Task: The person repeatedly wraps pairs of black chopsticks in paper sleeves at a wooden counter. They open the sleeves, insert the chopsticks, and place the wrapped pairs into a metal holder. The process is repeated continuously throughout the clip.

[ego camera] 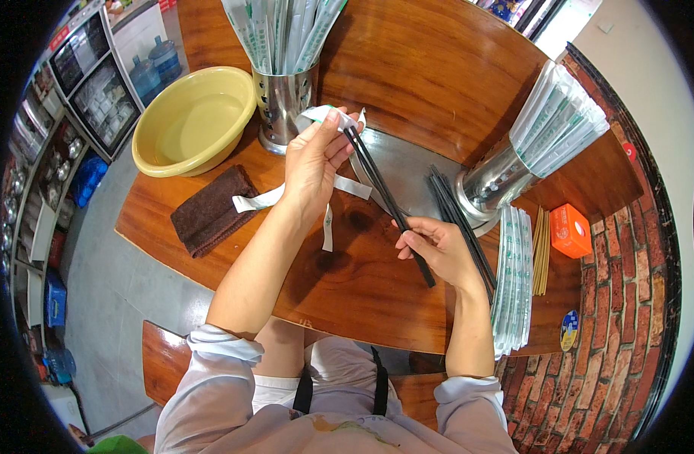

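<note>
Between my hands a pair of black chopsticks (381, 187) slants over the wooden table (375, 306). My left hand (318, 153) grips white paper wrapping strips (318, 115) around the upper chopstick ends; more strips hang below it. Lower down, my right hand (438, 249) holds the pair near its other end. Loose black chopsticks (457, 213) lie just beyond my right hand, partly on a metal tray (404, 164). Wrapped chopsticks (513, 284) lie in a row farther right, beside bare wooden chopsticks (541, 252). A folded brown cloth (213, 211) rests left of my left forearm.
Two perforated metal holders (284, 102) (494, 181) stand at the back and right, full of wrapped chopsticks. A yellow plastic basin (194, 122) with liquid sits at the left edge. An orange box (570, 231) is by the brick wall (614, 295).
</note>
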`<state>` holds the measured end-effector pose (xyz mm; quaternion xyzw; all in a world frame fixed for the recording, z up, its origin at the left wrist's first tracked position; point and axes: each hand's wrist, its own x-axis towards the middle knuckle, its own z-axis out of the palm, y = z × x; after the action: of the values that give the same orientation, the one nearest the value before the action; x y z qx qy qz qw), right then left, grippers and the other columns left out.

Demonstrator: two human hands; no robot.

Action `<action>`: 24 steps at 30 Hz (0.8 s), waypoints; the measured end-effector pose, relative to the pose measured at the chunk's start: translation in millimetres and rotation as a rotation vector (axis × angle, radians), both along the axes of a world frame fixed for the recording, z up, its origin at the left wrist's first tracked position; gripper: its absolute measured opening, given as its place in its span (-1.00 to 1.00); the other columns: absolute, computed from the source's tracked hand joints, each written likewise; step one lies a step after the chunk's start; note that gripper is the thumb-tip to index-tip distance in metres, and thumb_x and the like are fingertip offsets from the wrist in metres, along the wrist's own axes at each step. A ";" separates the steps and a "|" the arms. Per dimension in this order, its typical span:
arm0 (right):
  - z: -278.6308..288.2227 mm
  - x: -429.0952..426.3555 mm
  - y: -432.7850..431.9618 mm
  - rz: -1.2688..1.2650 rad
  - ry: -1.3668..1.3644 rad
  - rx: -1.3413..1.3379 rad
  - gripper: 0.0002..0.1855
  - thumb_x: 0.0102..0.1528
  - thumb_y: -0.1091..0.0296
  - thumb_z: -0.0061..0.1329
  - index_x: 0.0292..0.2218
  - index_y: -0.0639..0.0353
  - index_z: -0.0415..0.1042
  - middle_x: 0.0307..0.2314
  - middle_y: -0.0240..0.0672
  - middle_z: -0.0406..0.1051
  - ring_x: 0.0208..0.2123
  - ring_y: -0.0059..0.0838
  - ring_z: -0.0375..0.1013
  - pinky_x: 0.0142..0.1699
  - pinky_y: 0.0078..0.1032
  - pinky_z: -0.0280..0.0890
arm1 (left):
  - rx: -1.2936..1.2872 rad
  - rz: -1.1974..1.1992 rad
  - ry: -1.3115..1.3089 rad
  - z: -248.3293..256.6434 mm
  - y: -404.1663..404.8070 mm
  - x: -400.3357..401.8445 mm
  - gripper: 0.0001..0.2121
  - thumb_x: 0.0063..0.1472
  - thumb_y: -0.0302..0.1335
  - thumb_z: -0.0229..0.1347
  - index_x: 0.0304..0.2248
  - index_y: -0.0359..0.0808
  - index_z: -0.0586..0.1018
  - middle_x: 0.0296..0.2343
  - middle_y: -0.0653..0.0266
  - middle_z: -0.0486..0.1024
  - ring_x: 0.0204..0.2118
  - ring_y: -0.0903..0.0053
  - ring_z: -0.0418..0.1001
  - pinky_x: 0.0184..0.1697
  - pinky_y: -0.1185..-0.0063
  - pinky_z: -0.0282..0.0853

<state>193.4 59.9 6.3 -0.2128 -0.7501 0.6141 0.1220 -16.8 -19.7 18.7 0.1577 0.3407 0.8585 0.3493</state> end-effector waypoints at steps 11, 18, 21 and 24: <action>3.0 3.0 2.4 -0.023 0.013 -0.072 -0.73 0.07 0.49 -0.14 -0.19 0.44 0.31 -0.53 -0.31 0.40 -0.52 -0.61 0.39 -0.41 -0.71 0.28 | -0.064 -0.024 0.096 1.4 -0.2 2.7 -0.72 0.12 -0.30 0.02 -0.26 -0.33 0.43 -0.36 0.26 0.48 -0.29 0.59 0.46 -0.33 0.73 0.38; 9.6 3.5 1.4 -0.002 0.008 -0.139 -0.76 0.07 0.50 -0.15 -0.21 0.43 0.32 -0.53 -0.33 0.38 -0.52 -0.61 0.39 -0.39 -0.71 0.29 | 0.016 0.033 0.015 4.3 0.2 4.6 -0.69 0.13 -0.28 0.01 -0.22 -0.33 0.41 -0.30 0.24 0.46 -0.26 0.59 0.45 -0.31 0.72 0.36; 9.1 3.6 2.0 -0.001 0.008 -0.132 -0.77 0.07 0.50 -0.15 -0.22 0.43 0.33 -0.53 -0.33 0.39 -0.52 -0.61 0.39 -0.39 -0.71 0.29 | 0.005 0.011 0.043 2.3 0.5 2.1 -0.68 0.13 -0.28 0.01 -0.20 -0.33 0.40 -0.28 0.24 0.45 -0.25 0.59 0.44 -0.28 0.71 0.35; 12.0 2.7 -0.1 0.010 0.018 -0.161 -0.78 0.06 0.51 -0.15 -0.23 0.44 0.33 -0.53 -0.34 0.39 -0.52 -0.62 0.39 -0.39 -0.71 0.29 | -0.029 -0.020 0.070 -0.6 1.0 4.3 -0.68 0.12 -0.29 0.01 -0.19 -0.32 0.40 -0.28 0.26 0.45 -0.25 0.59 0.44 -0.28 0.71 0.34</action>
<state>196.1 59.9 18.2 -0.2127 -0.6982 0.6750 0.1083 -12.5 -18.8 18.0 0.1860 0.3638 0.8438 0.3480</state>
